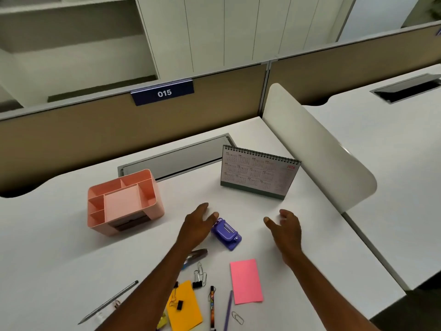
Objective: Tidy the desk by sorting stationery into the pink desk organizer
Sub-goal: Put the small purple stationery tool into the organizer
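White desk (71,247): one pink organizer (124,201), one calendar (259,173) to its right. One purple stapler (226,232) lies between two open, empty hands, left hand (196,225) and right hand (286,229).

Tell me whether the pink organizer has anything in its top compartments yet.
Empty, as far as visible. The pink organizer stands upright and its open top compartments show only bare pink floors; its dark lower front slot cannot be judged.

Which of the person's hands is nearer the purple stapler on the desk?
Left. The left hand sits right at the purple stapler's left edge, fingers by its top end. The right hand hovers open, apart from it, further right.
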`<move>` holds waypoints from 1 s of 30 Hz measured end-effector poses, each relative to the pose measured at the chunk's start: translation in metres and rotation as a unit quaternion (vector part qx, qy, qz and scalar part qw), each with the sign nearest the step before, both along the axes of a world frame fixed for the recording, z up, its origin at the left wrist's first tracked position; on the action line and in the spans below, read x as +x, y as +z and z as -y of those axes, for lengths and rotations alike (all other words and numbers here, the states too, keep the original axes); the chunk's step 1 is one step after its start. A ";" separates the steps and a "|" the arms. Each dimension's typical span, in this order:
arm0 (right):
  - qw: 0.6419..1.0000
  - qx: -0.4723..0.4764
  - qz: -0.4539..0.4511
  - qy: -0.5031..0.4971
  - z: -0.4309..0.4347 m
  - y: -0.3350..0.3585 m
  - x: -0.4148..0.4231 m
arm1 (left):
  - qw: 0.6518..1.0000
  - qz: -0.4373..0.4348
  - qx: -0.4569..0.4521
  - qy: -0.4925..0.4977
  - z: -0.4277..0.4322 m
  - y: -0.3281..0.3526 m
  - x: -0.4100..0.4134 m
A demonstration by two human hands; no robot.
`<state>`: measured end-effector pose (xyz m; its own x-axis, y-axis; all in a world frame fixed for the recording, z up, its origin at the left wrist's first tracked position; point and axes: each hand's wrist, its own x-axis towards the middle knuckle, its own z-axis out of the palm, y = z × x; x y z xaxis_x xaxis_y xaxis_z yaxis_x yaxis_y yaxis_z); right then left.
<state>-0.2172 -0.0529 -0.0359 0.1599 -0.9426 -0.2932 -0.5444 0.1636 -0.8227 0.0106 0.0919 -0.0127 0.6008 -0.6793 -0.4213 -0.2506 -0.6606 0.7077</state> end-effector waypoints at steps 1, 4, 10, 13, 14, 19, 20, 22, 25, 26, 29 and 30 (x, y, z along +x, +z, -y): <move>1.000 0.001 -0.003 0.015 -0.011 0.000 0.003 | 1.000 0.016 -0.014 0.014 -0.007 -0.004 -0.006; 0.998 0.007 -0.004 0.064 -0.043 0.002 0.017 | 0.997 0.061 -0.038 0.020 -0.023 -0.011 -0.025; 0.983 -0.006 -0.023 0.180 -0.086 -0.001 0.042 | 0.990 0.131 -0.050 -0.018 -0.034 -0.014 -0.046; 0.972 -0.061 -0.058 0.221 -0.097 -0.007 0.048 | 0.990 0.131 -0.055 -0.014 -0.036 -0.013 -0.048; 0.970 -0.076 -0.065 0.221 -0.098 -0.008 0.048 | 0.990 0.132 -0.054 -0.011 -0.035 -0.012 -0.049; 0.968 -0.106 -0.079 0.211 -0.105 -0.009 0.049 | 0.991 0.122 -0.050 0.005 -0.036 -0.012 -0.053; 0.968 -0.109 -0.080 0.211 -0.107 -0.009 0.050 | 0.992 0.118 -0.048 0.012 -0.036 -0.009 -0.054; 0.967 -0.115 -0.080 0.212 -0.108 -0.010 0.052 | 0.993 0.111 -0.044 0.023 -0.033 -0.009 -0.055; 0.965 -0.128 -0.078 0.215 -0.111 -0.010 0.051 | 0.993 0.098 -0.044 0.048 -0.032 -0.007 -0.057; 0.964 -0.132 -0.076 0.216 -0.112 -0.010 0.051 | 0.993 0.093 -0.049 0.059 -0.031 -0.005 -0.058; 0.964 -0.135 -0.074 0.216 -0.113 -0.011 0.050 | 0.990 0.084 -0.073 0.089 -0.029 -0.001 -0.063; 0.964 -0.136 -0.075 0.215 -0.113 -0.011 0.050 | 0.989 0.078 -0.082 0.100 -0.029 0.000 -0.065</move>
<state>-0.1670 0.0605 -0.0472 0.5280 -0.8440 -0.0941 -0.6294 -0.3145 -0.7106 -0.0546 0.1207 -0.0125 0.7790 -0.5914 -0.2081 -0.2402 -0.5881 0.7723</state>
